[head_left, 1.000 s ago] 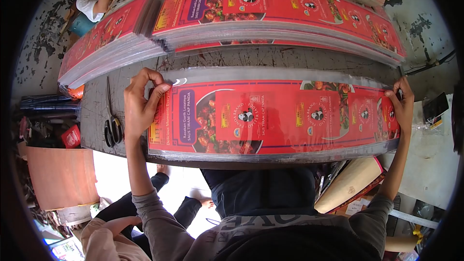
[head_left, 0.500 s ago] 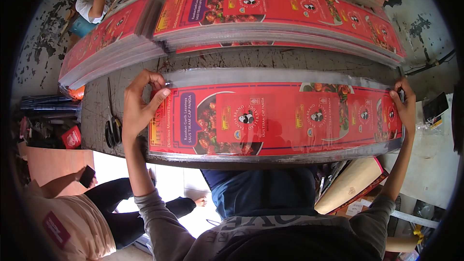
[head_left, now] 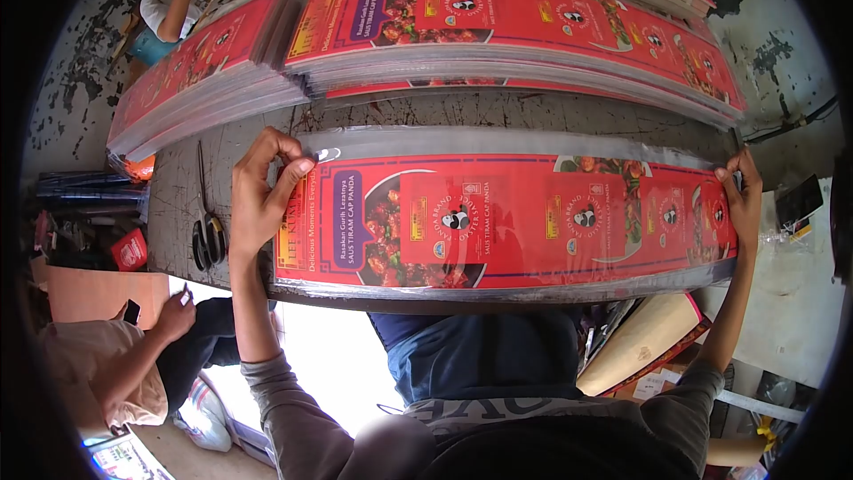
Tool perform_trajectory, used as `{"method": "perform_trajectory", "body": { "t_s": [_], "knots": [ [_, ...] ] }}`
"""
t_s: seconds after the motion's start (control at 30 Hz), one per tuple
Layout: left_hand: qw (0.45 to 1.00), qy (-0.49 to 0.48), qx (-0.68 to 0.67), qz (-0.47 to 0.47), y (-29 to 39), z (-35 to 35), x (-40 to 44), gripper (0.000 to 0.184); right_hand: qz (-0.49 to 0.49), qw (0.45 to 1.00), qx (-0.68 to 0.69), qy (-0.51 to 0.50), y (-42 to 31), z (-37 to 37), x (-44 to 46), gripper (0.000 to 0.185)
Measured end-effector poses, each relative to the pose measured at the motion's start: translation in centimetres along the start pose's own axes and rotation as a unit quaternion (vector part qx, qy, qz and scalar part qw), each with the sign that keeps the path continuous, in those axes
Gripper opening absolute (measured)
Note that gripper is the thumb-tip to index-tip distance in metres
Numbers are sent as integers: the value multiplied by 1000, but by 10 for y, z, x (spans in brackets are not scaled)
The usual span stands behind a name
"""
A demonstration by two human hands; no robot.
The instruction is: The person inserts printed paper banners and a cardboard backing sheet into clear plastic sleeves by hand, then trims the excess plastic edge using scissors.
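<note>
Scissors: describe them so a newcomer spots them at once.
Find the scratched dark table. At its left end, the scissors lie between the table's left edge and the left hand on the red printed sheet. Slim blades point away from the person, black handle loops towards them, unlike the flat red sheets around.

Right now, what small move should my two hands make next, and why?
Probably ease the printed strip slightly away from you: its near border lies right along the table edge, and the left hand and right hand hold it by its far corners.
</note>
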State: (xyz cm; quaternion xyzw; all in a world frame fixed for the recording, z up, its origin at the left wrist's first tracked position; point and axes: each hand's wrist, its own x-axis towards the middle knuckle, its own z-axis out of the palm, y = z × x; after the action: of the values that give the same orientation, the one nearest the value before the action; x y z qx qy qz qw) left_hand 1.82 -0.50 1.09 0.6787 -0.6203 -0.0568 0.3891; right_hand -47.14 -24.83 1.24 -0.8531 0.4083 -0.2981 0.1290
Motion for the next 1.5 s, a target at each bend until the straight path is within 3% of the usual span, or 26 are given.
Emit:
{"method": "perform_trajectory", "body": {
  "t_s": [0.37,0.43,0.57,0.73,0.83,0.9,1.0,1.1,1.17,1.23,1.3,1.37,1.4,1.47,1.5],
  "knots": [
    [999,14,44,-4,2,1,-1,17,4,998,-57,33,-9,2,0,19],
    [998,-6,3,-65,4,0,-3,18,6,997,-67,40,-11,1,-1,19],
    [998,28,50,-16,10,-1,-8,19,-4,995,-82,62,-16,-2,-6,13],
    [991,58,68,-100,20,2,-26,22,3,990,-111,89,-25,-4,-22,12],
    [989,67,23,-129,25,4,-27,21,16,993,-85,85,-19,-6,-26,15],
    [987,74,2,-144,26,2,-28,21,100,991,17,90,-17,-7,-27,19],
    [989,74,-20,-130,24,-1,-30,21,154,981,103,61,-11,-16,-29,20],
    [986,84,-117,-80,21,1,-32,24,103,986,119,53,-5,-22,-30,23],
    [951,112,-253,-135,26,1,-35,37,100,978,159,85,-7,-21,-29,27],
    [934,89,-304,-166,25,-5,-38,45,96,968,198,117,-10,-22,-29,31],
    [912,67,-354,-194,20,-12,-45,53,164,962,177,126,-12,-24,-32,40],
    [835,47,-493,-238,13,-13,-56,67,177,954,211,122,-4,-27,-40,42],
    [836,46,-493,-238,12,-13,-59,67,191,943,246,115,3,-29,-43,44],
    [674,40,-711,-198,8,-13,-59,72,241,915,313,84,17,-31,-47,44],
    [659,41,-733,-167,4,-10,-57,75,289,878,378,53,27,-33,-48,45]
  ]
}}
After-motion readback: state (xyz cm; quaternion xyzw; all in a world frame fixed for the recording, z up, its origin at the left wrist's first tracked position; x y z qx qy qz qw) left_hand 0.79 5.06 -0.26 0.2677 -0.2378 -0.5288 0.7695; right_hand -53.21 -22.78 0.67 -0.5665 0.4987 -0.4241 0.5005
